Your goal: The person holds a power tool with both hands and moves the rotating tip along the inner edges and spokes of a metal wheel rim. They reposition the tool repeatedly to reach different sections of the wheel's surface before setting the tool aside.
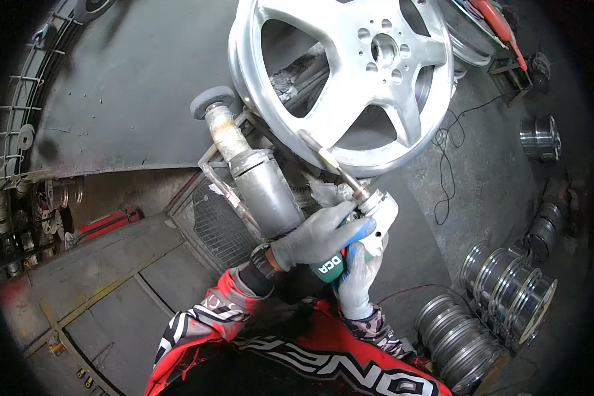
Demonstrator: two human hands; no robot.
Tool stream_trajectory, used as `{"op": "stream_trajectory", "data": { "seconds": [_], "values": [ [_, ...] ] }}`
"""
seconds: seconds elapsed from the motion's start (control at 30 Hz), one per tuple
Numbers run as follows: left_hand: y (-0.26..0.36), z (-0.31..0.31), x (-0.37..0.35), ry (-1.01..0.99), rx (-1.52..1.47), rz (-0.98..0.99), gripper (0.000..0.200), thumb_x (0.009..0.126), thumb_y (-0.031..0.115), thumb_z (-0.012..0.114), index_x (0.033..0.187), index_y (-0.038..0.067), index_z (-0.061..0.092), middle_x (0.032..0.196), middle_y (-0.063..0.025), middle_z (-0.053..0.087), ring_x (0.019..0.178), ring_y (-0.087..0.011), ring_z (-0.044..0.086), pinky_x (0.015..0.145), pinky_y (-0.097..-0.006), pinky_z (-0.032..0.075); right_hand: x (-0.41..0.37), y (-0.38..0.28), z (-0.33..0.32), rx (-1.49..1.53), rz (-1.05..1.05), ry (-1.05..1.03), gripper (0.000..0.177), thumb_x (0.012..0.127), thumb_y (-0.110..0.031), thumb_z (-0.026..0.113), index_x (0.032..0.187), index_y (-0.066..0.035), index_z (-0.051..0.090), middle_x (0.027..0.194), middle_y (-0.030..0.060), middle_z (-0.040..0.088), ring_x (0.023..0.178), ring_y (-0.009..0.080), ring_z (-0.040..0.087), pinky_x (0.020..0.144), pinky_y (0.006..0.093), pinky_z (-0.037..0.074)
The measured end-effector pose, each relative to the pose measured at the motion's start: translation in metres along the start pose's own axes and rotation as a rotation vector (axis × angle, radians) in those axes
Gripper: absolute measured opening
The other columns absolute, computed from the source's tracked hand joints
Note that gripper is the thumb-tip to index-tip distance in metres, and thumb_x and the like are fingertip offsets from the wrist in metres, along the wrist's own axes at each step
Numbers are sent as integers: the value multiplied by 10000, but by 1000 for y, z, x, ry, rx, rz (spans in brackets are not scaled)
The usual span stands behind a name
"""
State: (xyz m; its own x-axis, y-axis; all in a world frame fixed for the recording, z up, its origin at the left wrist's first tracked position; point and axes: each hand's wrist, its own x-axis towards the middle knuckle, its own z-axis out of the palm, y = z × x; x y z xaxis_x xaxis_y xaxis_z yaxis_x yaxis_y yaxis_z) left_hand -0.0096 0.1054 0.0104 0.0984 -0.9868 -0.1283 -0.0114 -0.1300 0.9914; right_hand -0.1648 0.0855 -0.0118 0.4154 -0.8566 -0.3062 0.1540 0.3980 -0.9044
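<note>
Head view, looking down at a dark workshop floor. Left hand (pixel 317 234), in a grey glove, wraps around the grinder (pixel 381 212). Right hand (pixel 358 280), also gloved, clenches its green body from below. White letters "DCA" show on the green part. The grinder's thin shaft runs up and left to the near rim of a silver five-spoke wheel (pixel 340 99), which sits on a grey stand (pixel 261 181). The tip blurs against the metal, so contact is unclear. Red jersey (pixel 323 363) carries large upside-down lettering, partly cut off. Bare rims (pixel 501 297) are stacked near right. Picture edges are black and distorted.
</note>
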Motion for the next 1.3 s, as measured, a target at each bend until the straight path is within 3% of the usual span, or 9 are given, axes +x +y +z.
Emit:
{"op": "stream_trajectory", "data": {
  "seconds": [0.4, 0.43, 0.47, 0.53, 0.83, 0.97, 1.13, 1.2, 1.3],
  "values": [
    [5, 0, -3, 38, -29, 56, 457, 1035, 217, 534, 1385, -73, 480, 1340, -285, 540, 1169, -393, 601, 1006, -411, 461, 2, -2, -2, -14, 7, -21, 697, 944, -125, 632, 1520, -4, 259, 1426, 146, 474, 1296, 223, 507, 1091, 371, 408],
    [-9, -2, -7, 172, 594, 431, 424, 1039, 234, 530, 1336, -69, 507, 1247, -267, 600, 1077, -372, 648, 928, -403, 497, 4, -1, -1, 16, 22, -14, 680, 949, -127, 635, 1514, -7, 277, 1430, 138, 478, 1298, 219, 506, 1093, 372, 407],
    [-13, 2, -5, 179, 595, 435, 424, 1039, 234, 530, 1336, -69, 507, 1247, -267, 600, 1077, -372, 648, 928, -403, 497, 6, -3, -1, 13, 18, -21, 680, 949, -127, 635, 1514, -7, 277, 1430, 138, 478, 1298, 219, 506, 1093, 372, 407],
    [1, 5, 3, 135, -160, -24, 408, 1043, 248, 526, 1302, -67, 519, 1126, -251, 647, 1005, -369, 668, 880, -401, 508, 7, -6, -3, 70, 52, -64, 670, 959, -135, 644, 1512, -16, 286, 1422, 130, 490, 1292, 219, 512, 1093, 374, 408],
    [-18, 23, 40, 255, 204, 253, 407, 1020, 287, 556, 1236, -58, 562, 1128, -247, 621, 1087, -372, 623, 868, -445, 495, 44, -39, -9, -26, 35, -56, 493, 1045, -342, 521, 1401, -2, 491, 1295, 110, 617, 1138, 197, 635, 966, 373, 524],
    [10, 15, 67, 215, -64, -34, 429, 1011, 316, 570, 1278, -20, 564, 1081, -245, 640, 1030, -365, 650, 811, -457, 507, 76, -49, -15, -4, 9, -65, 462, 1067, -369, 475, 1360, -19, 546, 1275, 97, 634, 1111, 196, 647, 957, 371, 528],
    [4, 32, 58, 386, -105, 100, 445, 1011, 324, 576, 1307, -8, 551, 973, -226, 659, 896, -383, 676, 768, -456, 517, 68, -58, -25, -58, 66, -142, 478, 1056, -354, 495, 1379, -3, 525, 1296, 116, 627, 1145, 210, 636, 978, 378, 519],
    [-1, 34, 45, 370, 178, 212, 374, 1047, 238, 523, 1315, -22, 551, 1210, -265, 594, 1028, -393, 645, 843, -436, 513, 62, -62, -25, -96, 46, -200, 589, 987, -238, 637, 1465, -18, 373, 1356, 125, 548, 1215, 209, 571, 1032, 372, 469],
    [1, 40, 44, 379, -43, 93, 372, 1044, 222, 527, 1329, -17, 545, 1199, -251, 606, 1045, -381, 637, 887, -426, 501, 65, -70, -26, -120, 72, -232, 657, 958, -234, 678, 1479, -18, 342, 1370, 119, 530, 1234, 201, 544, 1057, 360, 431]
  ]
}}
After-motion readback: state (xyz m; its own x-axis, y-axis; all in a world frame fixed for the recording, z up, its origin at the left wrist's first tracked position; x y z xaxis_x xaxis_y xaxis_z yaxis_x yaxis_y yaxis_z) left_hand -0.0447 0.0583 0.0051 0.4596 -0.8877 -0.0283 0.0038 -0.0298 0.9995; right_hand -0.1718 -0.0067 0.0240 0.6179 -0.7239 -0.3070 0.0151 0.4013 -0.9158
